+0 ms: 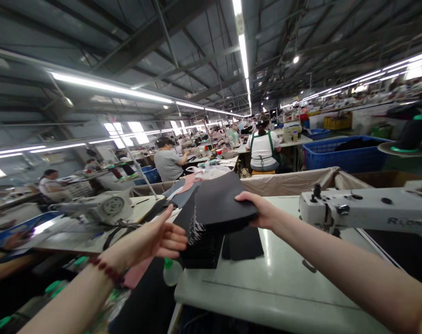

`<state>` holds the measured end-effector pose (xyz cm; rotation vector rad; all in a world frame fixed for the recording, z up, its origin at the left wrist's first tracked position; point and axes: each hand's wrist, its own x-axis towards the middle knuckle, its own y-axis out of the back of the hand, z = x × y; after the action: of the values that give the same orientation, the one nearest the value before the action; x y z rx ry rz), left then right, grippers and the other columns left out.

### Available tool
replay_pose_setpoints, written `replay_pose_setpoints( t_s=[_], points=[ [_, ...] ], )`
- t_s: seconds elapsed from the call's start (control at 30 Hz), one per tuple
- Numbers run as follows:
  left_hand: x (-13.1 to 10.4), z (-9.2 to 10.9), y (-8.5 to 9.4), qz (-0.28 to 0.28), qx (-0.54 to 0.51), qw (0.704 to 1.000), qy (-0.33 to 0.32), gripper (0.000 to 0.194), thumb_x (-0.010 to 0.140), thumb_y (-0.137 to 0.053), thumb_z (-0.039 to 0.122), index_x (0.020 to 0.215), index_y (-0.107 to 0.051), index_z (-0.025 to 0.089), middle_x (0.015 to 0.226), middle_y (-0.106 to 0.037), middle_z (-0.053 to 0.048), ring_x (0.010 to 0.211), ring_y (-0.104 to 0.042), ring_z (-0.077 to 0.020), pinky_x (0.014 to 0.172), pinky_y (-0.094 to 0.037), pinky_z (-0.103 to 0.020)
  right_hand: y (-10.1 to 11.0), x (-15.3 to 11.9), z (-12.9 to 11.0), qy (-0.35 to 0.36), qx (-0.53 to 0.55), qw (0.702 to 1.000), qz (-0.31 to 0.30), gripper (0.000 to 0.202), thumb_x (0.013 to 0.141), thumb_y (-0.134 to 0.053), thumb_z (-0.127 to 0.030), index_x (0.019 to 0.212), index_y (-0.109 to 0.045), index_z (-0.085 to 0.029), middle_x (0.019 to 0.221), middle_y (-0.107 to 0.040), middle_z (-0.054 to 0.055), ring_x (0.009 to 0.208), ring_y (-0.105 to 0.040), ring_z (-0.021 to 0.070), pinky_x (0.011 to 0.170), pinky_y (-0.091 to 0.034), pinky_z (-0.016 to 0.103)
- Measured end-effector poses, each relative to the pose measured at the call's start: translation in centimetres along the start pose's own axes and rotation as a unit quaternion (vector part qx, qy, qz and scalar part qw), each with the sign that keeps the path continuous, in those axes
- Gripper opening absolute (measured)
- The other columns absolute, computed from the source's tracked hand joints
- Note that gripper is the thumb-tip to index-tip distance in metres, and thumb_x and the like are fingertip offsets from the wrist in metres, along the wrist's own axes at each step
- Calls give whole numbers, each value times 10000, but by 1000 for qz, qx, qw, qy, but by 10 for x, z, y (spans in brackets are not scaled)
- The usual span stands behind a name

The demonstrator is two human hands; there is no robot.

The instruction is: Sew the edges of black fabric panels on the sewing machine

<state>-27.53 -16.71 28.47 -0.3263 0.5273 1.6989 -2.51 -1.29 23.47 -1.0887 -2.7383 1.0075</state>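
My right hand grips the right edge of a thick stack of black fabric pieces, thumb on top and fingers underneath. The stack is tilted above the pale sewing table. My left hand is open, its fingers spread beside the stack's left side. Under and left of the held stack lies a taller pile of black pieces with frayed whitish edges. Another flat black piece rests on the table at its right. A small clear bottle with a green cap is below my left hand.
A white sewing machine stands on the right of the pale table. Another machine is at left. Pink and grey fabric lies behind the stack. Blue bins and seated people are farther back.
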Motion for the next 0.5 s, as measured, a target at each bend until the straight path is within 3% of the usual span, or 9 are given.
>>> replay_pose_setpoints(
  t_s=[0.07,0.1,0.17,0.23,0.37,0.5],
  points=[
    [-12,-32,-37,-135,-115,984,31,803,773,-372,765,1045,-627,54,1093,-651,-249,938,-665,-341,727,-556,-422,21,-34,17,9,6,1000,1,234,741,-592,-256,925,-635,-117,765,-710,59,667,-651,151,649,-535,241],
    [-13,-46,-57,-176,-168,970,28,786,805,-355,737,1113,-608,60,1144,-635,-244,974,-654,-352,762,-548,-448,30,-50,27,-4,2,1000,-5,256,735,-599,-262,935,-643,-109,790,-716,75,699,-661,168,685,-539,262],
    [-8,-67,-93,-204,-277,939,7,691,856,-376,661,1170,-593,84,1130,-658,-210,996,-652,-342,840,-522,-476,45,-78,46,-9,-15,1000,-22,313,710,-628,-253,988,-649,-110,835,-722,84,745,-672,189,727,-533,283],
    [5,-74,-117,-190,-366,910,-40,577,892,-430,564,1193,-590,99,1101,-684,-170,1021,-648,-314,926,-486,-452,56,-99,62,5,-37,998,-44,396,679,-665,-231,1060,-638,-127,890,-723,80,789,-674,198,737,-523,283],
    [33,-67,-134,-191,-431,879,-72,485,908,-502,433,1247,-557,90,1116,-686,-135,1062,-633,-281,1012,-437,-405,71,-128,73,49,-99,991,-78,596,653,-711,-207,1230,-564,-177,1109,-676,84,981,-636,244,847,-490,337],
    [44,-74,-149,-192,-407,892,-39,443,893,-562,321,1260,-541,74,1180,-653,-146,1080,-624,-274,1044,-410,-403,81,-157,79,56,-166,982,-66,625,699,-715,-215,1295,-524,-209,1274,-589,77,1171,-532,281,1008,-393,395]
  ],
)
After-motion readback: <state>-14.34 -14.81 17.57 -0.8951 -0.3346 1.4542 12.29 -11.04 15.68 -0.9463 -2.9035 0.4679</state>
